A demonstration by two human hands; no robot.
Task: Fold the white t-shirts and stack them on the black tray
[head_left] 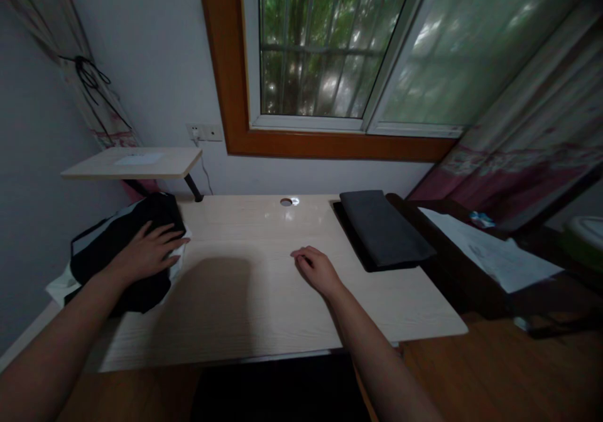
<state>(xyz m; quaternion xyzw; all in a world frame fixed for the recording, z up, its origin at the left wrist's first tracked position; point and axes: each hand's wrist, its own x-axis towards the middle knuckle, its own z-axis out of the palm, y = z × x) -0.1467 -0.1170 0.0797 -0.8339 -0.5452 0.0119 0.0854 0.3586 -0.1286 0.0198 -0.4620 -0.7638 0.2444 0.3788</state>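
My left hand (148,252) lies flat with its fingers spread on a heap of folded black clothing (153,211) at the left of the desk. Pale cloth shows under the heap's edges; I cannot tell what garments these are. On the bare middle of the wood-toned desk (282,309) rests my right hand (318,269), its fingers loosely curled and nothing visible in them. To the right of that hand, a dark grey flat case (384,227) sits on a thin black flat object (351,240), perhaps a laptop.
A raised shelf (174,163) bearing a sheet of paper (140,159) stands over the desk's back left. Behind is a barred window (325,51) with a wooden frame. At right, papers (490,249) lie on a dark surface beside a curtain (518,114). A round cable hole (286,202) pierces the desk.
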